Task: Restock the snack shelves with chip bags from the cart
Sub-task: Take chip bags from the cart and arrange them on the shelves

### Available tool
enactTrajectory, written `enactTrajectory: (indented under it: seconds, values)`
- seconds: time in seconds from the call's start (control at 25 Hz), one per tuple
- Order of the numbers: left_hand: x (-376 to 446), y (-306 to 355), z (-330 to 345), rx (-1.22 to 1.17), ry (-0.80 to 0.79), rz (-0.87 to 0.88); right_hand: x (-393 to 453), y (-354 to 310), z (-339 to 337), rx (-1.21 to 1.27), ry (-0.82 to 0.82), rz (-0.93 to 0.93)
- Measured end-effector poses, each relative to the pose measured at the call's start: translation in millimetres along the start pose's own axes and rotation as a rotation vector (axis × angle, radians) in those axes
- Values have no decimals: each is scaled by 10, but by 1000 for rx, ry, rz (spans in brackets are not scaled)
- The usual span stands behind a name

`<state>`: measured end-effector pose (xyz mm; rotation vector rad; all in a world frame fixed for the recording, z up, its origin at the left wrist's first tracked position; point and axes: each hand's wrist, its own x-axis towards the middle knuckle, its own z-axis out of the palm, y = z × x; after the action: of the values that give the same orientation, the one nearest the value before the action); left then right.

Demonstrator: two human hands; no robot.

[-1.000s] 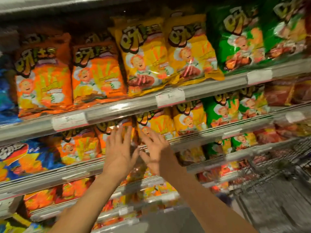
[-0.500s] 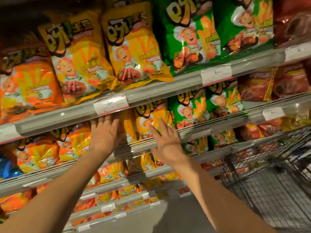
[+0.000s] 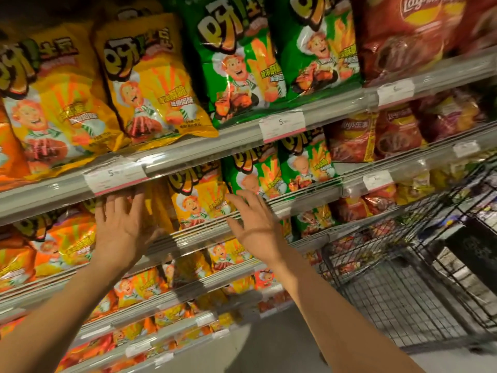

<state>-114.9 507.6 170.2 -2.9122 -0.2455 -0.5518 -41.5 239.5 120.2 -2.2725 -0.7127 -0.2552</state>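
- Bare forearms reach up; both hands are spread-fingered and grip nothing.
- Left hand lies against an orange chip bag.
- Right hand hovers by the yellow chip bag on the second shelf.
- Wire cart stands right.

Grey tiered snack shelves with white price tags on their front rails carry yellow chip bags beside green chip bags and red chip bags on top, orange bags lower left, more rows beneath.
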Motion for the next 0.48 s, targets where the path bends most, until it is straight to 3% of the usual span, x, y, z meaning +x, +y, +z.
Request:
enactTrajectory:
  seconds: [0.12, 0.24, 0.36, 0.48]
  values:
    - [-358, 241, 185, -196, 95, 261, -340, 300, 218, 47, 17, 85]
    - [-919, 558, 598, -268, -150, 449, -706, 568, 627, 0, -212, 199]
    - [-1256, 654, 1037, -285, -492, 291, -881, 883, 971, -19, -326, 249]
    - [-1255, 607, 1468, -206, -614, 105, -828, 1275, 1206, -84, -178, 293]
